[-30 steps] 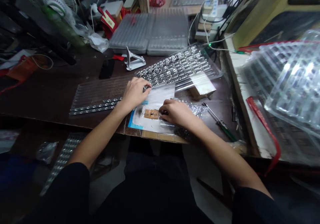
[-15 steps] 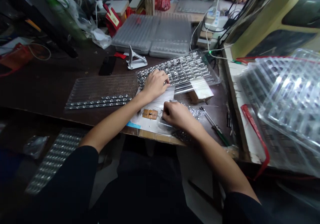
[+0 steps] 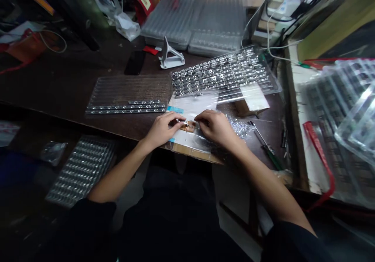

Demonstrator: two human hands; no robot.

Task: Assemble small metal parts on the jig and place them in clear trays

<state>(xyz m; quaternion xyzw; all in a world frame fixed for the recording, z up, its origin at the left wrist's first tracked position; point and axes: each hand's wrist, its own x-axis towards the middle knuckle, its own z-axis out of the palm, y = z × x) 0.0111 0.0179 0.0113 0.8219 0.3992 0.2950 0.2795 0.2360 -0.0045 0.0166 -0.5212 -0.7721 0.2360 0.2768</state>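
Note:
Over the left end of a small brown block [image 3: 190, 127], my left hand [image 3: 162, 128] pinches a small shiny metal part [image 3: 184, 123] between thumb and fingertips. My right hand [image 3: 216, 126] is closed at the block's right side, fingertips together; whatever they hold is too small to make out. The block lies on a white sheet [image 3: 202, 104] at the table edge. Behind the hands, a clear ribbed tray [image 3: 274, 84] carries many shiny metal parts in rows. To the left, another clear tray [image 3: 123, 88] has a few filled rows along its near side.
A pile of tiny clear pieces [image 3: 238, 127] lies right of my right hand, beside a green-handled screwdriver [image 3: 271, 156]. A small box [image 3: 252, 100] props the tray's corner. Farther back are a white stand [image 3: 171, 59], a phone [image 3: 134, 63] and stacked clear trays [image 3: 166, 18].
My left hand has come from the filled tray down to the brown block, with a small metal part in its fingers. My right hand stays by the block. The view has tilted downward.

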